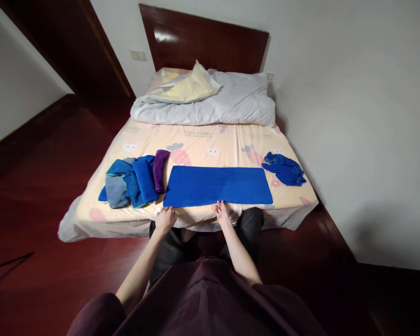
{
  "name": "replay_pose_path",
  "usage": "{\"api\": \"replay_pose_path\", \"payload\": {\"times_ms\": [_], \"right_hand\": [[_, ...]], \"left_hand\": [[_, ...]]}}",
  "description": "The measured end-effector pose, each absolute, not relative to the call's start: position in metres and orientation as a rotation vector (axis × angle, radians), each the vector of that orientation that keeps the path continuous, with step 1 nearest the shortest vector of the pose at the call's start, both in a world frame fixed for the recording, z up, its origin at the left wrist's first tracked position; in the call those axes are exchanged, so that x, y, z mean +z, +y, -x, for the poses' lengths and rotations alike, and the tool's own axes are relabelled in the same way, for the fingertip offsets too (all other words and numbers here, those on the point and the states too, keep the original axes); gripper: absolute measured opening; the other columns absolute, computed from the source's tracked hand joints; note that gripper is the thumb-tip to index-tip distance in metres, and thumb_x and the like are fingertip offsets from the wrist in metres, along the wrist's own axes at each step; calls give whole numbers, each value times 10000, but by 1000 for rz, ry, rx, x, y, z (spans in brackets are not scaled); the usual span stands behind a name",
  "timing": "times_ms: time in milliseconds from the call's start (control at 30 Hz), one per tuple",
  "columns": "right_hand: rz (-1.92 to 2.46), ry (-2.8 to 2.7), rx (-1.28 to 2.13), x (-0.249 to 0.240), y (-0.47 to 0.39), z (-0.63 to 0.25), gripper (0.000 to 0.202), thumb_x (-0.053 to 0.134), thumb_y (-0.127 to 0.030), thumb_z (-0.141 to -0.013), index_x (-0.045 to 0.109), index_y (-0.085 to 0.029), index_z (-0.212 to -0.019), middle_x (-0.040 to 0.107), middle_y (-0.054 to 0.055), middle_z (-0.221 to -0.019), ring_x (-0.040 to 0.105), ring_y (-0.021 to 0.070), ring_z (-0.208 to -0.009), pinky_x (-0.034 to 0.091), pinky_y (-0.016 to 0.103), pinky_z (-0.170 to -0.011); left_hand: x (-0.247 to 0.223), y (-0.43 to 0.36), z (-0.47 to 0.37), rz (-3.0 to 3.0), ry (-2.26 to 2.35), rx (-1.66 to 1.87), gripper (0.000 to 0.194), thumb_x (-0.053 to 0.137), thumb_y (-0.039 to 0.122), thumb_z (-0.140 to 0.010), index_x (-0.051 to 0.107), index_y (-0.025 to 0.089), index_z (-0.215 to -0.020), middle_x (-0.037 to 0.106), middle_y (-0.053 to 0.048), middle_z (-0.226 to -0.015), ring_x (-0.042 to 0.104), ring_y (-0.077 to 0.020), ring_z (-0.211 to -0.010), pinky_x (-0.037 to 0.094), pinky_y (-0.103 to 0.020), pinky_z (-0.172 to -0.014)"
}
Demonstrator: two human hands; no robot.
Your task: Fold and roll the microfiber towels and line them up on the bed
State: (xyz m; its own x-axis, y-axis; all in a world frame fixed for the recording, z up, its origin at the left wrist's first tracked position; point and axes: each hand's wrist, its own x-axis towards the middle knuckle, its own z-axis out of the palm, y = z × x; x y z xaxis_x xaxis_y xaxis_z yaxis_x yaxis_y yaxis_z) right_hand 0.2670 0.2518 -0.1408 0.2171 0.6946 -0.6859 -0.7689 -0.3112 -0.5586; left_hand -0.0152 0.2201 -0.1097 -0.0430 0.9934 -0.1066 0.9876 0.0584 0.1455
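A blue towel [219, 185], folded into a long rectangle, lies flat across the front part of the bed. My right hand [221, 212] is at the middle of its near edge, with curled fingers pinching that edge. Just below the towel's near left corner, my left hand [165, 218] rests on the bed's front edge, its fingers curled under and partly hidden; nothing shows in it. Left of the towel are a rolled purple towel [160, 170] and a pile of blue and grey towels [126, 182]. A crumpled blue cloth [285, 169] lies to the right.
The bed [199, 142] has a patterned yellowish sheet. A grey quilt [241, 98] is bunched before the dark wooden headboard [210, 39]. A white wall [353, 116] stands close on the right; dark red floor [49, 186] lies to the left. My knees touch the bed front.
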Motion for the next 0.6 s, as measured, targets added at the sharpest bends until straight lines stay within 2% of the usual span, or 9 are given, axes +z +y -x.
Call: {"api": "replay_pose_path", "payload": {"times_ms": [67, 133, 333, 467, 600], "right_hand": [[1199, 145, 1454, -141, 254, -266, 116, 673, -298, -962, 643, -220, -882, 781, 21, -887, 672, 117, -672, 559, 218, -647], [1199, 173, 1446, -143, 255, -267, 103, 656, -270, -969, 639, -215, -884, 776, 11, -864, 660, 109, -646, 553, 208, -638], [1249, 197, 1425, -153, 251, -269, 64, 635, -250, -924, 627, -208, -877, 754, -1, -789, 682, 122, -647, 574, 222, -661], [1267, 43, 1432, -162, 248, -269, 106, 678, -327, -873, 644, -227, -876, 791, 48, -908, 715, 162, -697, 615, 271, -669], [1198, -19, 1490, -177, 245, -271, 142, 681, -396, -877, 652, -258, -899, 790, 55, -1085, 751, 190, -886, 652, 320, -780]], "left_hand": [[-93, 251, -1, -2145, 2083, 58, 373, 406, 266, -1003, 714, 139, -1170, 734, -198, -1106, 665, -355, -1160, 543, -475, -977], [-82, 289, -24, -2237, 1948, 78, 384, 401, 276, -1018, 714, 151, -1201, 739, -185, -1129, 667, -329, -1146, 540, -440, -979], [-88, 395, -107, -2345, 1457, 17, 423, 489, 279, -994, 674, 180, -1361, 676, -130, -1400, 587, -261, -1316, 468, -347, -1126], [-110, 433, -150, -2345, 1399, -98, 501, 570, 238, -925, 641, 175, -1417, 534, -159, -1569, 499, -309, -1428, 442, -432, -1170], [-124, 458, -176, -2319, 1396, -98, 536, 585, 230, -905, 625, 181, -1437, 419, -169, -1653, 402, -361, -1498, 444, -509, -1159]]}}
